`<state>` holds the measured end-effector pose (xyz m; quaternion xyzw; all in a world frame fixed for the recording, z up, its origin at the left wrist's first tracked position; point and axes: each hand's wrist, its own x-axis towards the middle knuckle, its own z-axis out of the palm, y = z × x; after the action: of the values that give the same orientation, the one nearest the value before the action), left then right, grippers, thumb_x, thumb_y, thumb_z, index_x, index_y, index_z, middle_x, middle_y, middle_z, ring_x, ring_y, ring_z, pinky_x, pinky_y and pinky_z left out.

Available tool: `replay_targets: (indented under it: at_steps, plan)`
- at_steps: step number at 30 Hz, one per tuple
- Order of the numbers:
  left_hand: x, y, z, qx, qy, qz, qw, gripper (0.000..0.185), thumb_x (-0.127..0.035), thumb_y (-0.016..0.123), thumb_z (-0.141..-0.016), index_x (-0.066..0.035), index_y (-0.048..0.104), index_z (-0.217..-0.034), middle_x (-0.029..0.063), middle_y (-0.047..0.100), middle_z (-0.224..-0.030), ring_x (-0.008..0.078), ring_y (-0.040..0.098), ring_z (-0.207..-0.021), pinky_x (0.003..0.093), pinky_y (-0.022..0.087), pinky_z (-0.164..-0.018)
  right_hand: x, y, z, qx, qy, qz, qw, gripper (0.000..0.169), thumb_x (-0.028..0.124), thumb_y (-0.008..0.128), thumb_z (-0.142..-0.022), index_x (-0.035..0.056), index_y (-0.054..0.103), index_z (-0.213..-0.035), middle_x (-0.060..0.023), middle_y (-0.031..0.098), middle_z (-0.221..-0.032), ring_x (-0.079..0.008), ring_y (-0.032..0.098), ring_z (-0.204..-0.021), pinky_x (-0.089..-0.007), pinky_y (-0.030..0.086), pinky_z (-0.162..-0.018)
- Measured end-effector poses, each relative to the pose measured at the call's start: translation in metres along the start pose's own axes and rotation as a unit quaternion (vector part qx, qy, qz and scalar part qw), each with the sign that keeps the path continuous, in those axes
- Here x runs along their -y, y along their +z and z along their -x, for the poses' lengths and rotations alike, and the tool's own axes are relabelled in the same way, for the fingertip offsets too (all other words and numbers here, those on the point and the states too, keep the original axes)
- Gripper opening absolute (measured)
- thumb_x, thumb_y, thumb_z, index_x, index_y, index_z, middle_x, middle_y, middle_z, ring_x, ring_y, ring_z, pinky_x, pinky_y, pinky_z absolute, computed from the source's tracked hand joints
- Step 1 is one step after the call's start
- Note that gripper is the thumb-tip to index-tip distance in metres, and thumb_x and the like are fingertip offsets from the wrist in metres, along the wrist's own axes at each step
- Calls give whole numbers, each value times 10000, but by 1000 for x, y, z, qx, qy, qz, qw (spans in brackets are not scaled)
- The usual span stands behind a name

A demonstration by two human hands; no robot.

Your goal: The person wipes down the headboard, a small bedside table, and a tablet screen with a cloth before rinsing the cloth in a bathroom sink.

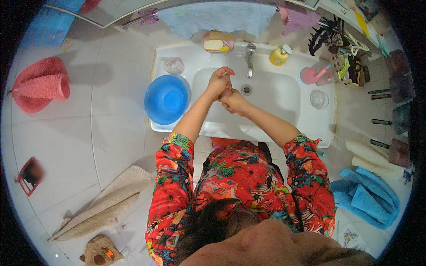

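Note:
My left hand and my right hand press together over the left side of a white washbasin. The left hand's fingers bend upward toward the tap side, while the right hand's fingers curl in beneath them. Where the palms meet is hidden, so whether anything lies between them cannot be told. The chrome tap stands just beyond, above the drain. Left of my hands, a blue plastic bowl rests on the basin's rim.
Along the back rim are a soap dish with a bar of soap and a yellow pump bottle. At right stand a pink scoop, a clear glass and a basket. A pale blue towel hangs behind.

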<state>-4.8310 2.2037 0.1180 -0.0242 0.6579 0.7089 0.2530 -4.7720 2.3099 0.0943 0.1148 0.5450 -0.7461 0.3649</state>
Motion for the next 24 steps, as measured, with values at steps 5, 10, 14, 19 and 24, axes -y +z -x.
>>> replay_targets:
  at_steps: [5,10,14,19,24]
  plan:
    - [35,2,-4,-106,23,-53,993,121,-113,436,-938,-64,543,-912,-4,438,-507,81,409,-414,243,344,-394,-23,2,-16,-115,-46,179,976,310,241,700,-715,50,529,-891,-59,579,-682,-160,545,-533,-313,435,-461]
    - [60,5,0,-184,36,-39,982,134,-46,437,-907,-79,559,-866,32,491,-549,92,432,-425,274,353,-393,-53,-5,-30,-170,-174,288,926,435,262,707,-699,6,545,-1011,-143,632,-932,-285,615,-874,-358,475,-760]
    - [86,-4,0,-196,77,-69,975,128,-56,444,-880,-74,566,-846,60,508,-561,125,448,-431,307,367,-408,-68,3,-26,-231,-175,357,888,436,271,704,-716,-9,537,-1007,-180,641,-933,-280,625,-892,-354,478,-761]
    - [101,4,9,-242,102,-152,953,121,-71,449,-859,-57,564,-824,53,487,-515,125,452,-415,313,374,-404,-84,12,-13,-273,-206,334,878,434,264,712,-711,-8,525,-992,-224,625,-853,-420,602,-846,-430,484,-741]
    - [78,17,33,-177,-9,-85,980,156,-172,489,-875,-79,588,-952,101,579,-668,185,563,-593,336,442,-529,-92,0,-7,-246,-190,340,887,374,249,720,-717,7,542,-939,-185,639,-749,-353,637,-744,-403,501,-677]
